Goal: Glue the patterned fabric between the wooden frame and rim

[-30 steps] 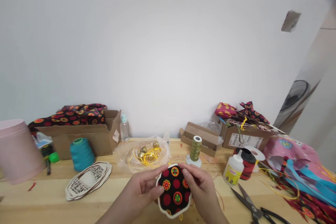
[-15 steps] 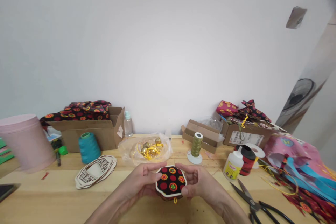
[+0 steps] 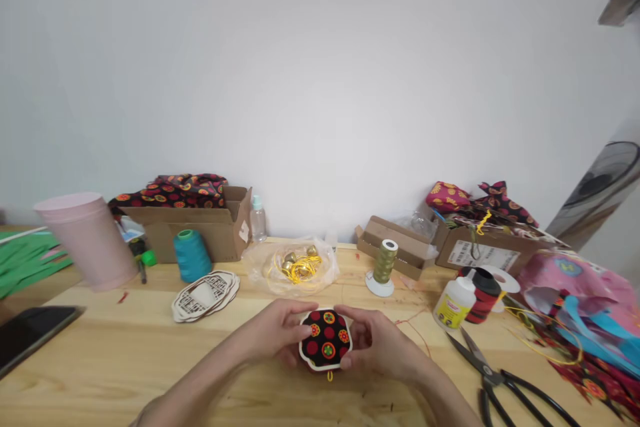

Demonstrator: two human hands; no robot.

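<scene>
Wooden table (image 3: 125, 360); both hands (image 3: 275, 333) (image 3: 380, 341) hold patterned piece (image 3: 326, 339).

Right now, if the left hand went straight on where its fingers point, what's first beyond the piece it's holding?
Likely the right hand, across the patterned piece from the left hand; exact depth is unclear in this view.

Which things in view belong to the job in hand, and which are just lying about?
In use, judging by touch:
black flower-patterned fabric piece with white edging, between left hand and right hand

Apparently just lying about:
black-handled metal scissors
teal cone-shaped thread spool
white plastic bottle with yellow label
pink cylindrical bin
</scene>
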